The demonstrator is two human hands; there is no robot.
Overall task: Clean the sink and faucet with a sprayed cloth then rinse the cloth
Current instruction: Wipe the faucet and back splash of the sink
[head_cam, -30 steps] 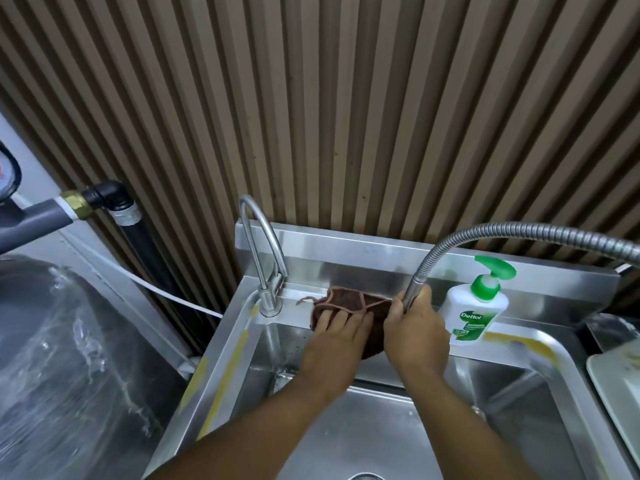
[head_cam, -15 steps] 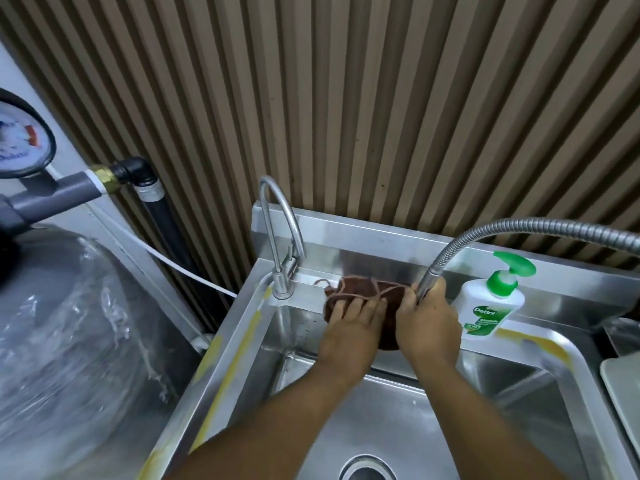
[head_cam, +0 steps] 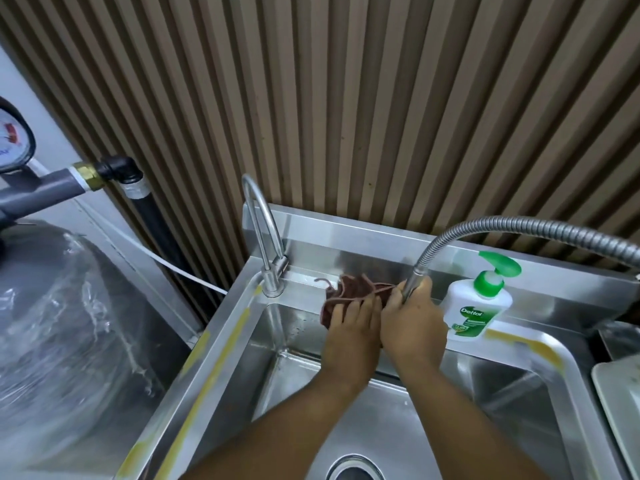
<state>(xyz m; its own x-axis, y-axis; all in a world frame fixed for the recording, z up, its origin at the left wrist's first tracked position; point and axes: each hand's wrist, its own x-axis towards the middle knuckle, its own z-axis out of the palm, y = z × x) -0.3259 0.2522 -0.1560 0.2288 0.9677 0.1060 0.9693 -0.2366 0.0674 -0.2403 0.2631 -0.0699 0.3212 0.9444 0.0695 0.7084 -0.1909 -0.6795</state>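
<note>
A brown cloth (head_cam: 353,289) is bunched on the back ledge of the steel sink (head_cam: 398,424). My left hand (head_cam: 349,334) presses flat on the cloth at the basin's back rim, fingers spread over it. My right hand (head_cam: 412,323) is closed around the nozzle end of the flexible metal hose faucet (head_cam: 519,230), right beside the cloth. A small gooseneck faucet (head_cam: 263,237) stands at the back left corner of the sink.
A white and green soap pump bottle (head_cam: 479,306) stands on the ledge just right of my right hand. A plastic-wrapped tank (head_cam: 69,341) with pipe and gauge (head_cam: 14,140) sits left. A slatted wall rises behind. A white tray edge (head_cam: 620,410) shows at right.
The camera view has shifted down and right, showing more of the basin and drain. Both hands stay on the cloth and the hose nozzle, with the cloth bunched slightly more.
</note>
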